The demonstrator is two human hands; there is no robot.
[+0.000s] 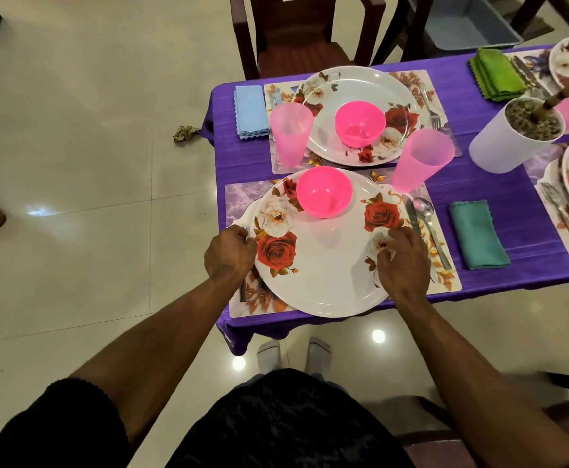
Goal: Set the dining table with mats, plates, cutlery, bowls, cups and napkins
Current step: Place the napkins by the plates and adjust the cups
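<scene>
Left hand: your left hand (230,253) sits at the near plate's left rim, fingers curled tight. Looks like they pinch the rim, but can't tell for sure; a fork (242,292) handle pokes out just below the hand.
Right hand: your right hand (403,260) rests on the plate's right side, fingers loosely bent, tips touching the surface; nothing gripped.
Near plate: big white plate (323,275) w/ red & white roses, lying on a floral mat (445,278) at the table's near edge, over a purple cloth (499,184).
Near bowl: pink bowl (324,191) on the plate's far part, empty.
Cutlery: knife (412,212) & spoon (426,214) on the mat, just right of the plate; lower ends partly hidden by your right hand.
Napkin: teal napkin (478,234) folded, right of the mat.
Cups: pink cup (421,158) at the mat's far right corner; second pink cup (291,133) by the far setting. Both seem empty.
Far setting: second rose plate (354,96) on its own mat, pink bowl no. 2 (360,123) in it, empty; far fork (431,108) to its right, blue napkin (251,111) to its left.
Pot: white pot (509,136) filled w/ gravel, a stem stuck in it.
Cut off: green napkin (497,74) and more plates at the right edge, only partly in frame.
Behind: dark chair (296,35) at the far side.
</scene>
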